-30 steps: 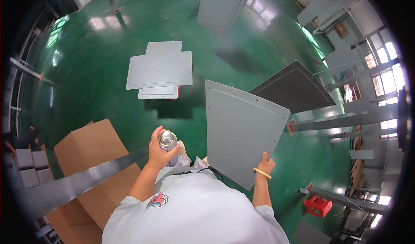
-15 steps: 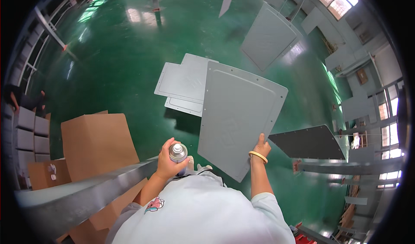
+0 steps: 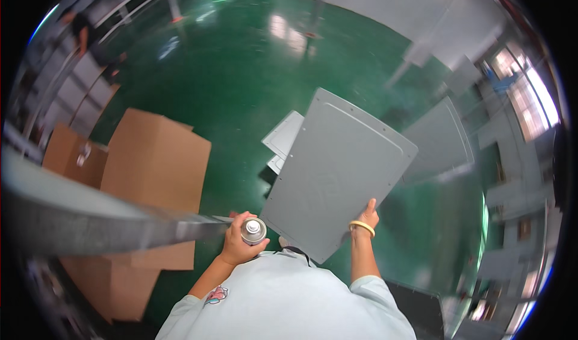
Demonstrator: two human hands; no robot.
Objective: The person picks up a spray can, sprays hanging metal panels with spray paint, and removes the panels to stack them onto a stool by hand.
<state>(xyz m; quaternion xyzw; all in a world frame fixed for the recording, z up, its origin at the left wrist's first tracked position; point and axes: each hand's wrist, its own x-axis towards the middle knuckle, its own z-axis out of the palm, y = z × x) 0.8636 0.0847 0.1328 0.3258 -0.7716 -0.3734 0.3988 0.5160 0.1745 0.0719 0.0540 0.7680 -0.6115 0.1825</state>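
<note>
Leftward edge: cardboard boxes [image 3: 153, 159] and a grey beam [image 3: 90, 222] crowd me.
Left hand [image 3: 238, 243]: I see it clenched round a spray can [image 3: 253, 230].
Right hand [image 3: 366, 218]: grasping the grey panel [image 3: 337, 174] by its lower edge, tilted over green floor [image 3: 241, 69].

Glossy green floor [image 3: 241, 69] reflects light; cardboard boxes [image 3: 153, 159] left, bright windows [image 3: 530, 105] right.
</note>
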